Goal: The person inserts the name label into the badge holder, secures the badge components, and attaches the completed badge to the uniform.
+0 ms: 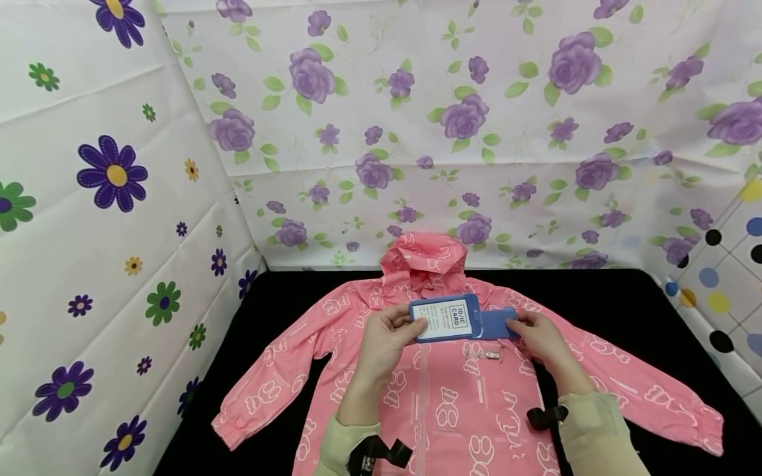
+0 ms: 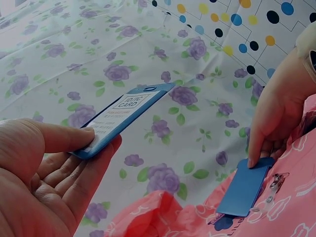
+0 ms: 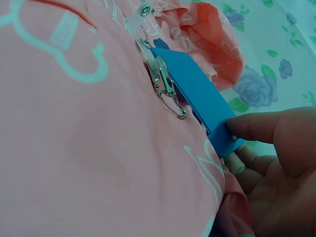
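My left hand (image 1: 381, 344) pinches the end of a blue ID card holder (image 1: 437, 318), thumb on its face. The white insert printed "ID/IC CARD" shows in it, and a slot is cut in its far end. Between thumb and fingers my right hand (image 1: 540, 340) pinches a flat, plain blue piece (image 2: 245, 187) by one end. In the left wrist view the two blue parts are apart. A metal clip with a clear strap (image 3: 163, 81) lies beside the blue piece, on a pink hooded jacket (image 1: 446, 396) with white rabbit outlines.
The jacket is spread on a black tabletop (image 1: 292, 297), sleeves out to both sides and hood at the back. Flower-printed sheets (image 1: 333, 152) stand behind and at the left. A dotted sheet (image 1: 729, 264) hangs at the right. Dark straps circle both cuffs.
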A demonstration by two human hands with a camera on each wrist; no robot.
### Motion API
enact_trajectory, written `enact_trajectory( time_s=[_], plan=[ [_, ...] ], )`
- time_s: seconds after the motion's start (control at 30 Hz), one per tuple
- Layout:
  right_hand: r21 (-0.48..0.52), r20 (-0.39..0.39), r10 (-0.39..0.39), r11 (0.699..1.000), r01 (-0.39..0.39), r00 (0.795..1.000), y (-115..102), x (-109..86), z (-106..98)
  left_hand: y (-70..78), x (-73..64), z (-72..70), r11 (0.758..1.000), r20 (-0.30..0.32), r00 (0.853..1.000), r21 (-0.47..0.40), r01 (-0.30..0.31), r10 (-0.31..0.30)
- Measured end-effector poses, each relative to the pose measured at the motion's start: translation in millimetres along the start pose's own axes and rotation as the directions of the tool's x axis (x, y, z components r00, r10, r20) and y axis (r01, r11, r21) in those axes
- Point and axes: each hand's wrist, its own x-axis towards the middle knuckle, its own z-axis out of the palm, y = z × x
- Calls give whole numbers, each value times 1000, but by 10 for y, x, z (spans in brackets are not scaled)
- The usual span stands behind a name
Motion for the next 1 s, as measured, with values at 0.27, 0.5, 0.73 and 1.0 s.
enact_trajectory(
  time_s=[0.27, 0.5, 0.73, 1.0],
  plan=[
    [22, -21, -8, 1000, 8, 1000, 9, -79, -41, -5, 8, 0, 1000, -11, 1000, -8, -5, 5],
    [118, -54, -8, 993, 14, 999, -46, -181, -93, 7, 4, -1, 1000, -7, 1000, -9, -15, 15],
    [247, -105, -77, 964, 101, 992, -113, -286, -164, -4, 4, -8, 1000, 2, 1000, -1, -16, 16],
    [468, -272, -94, 857, 218, 958, -428, -447, -268, -11, 14, -14, 1000, 2, 1000, -1, -23, 23]
  ],
)
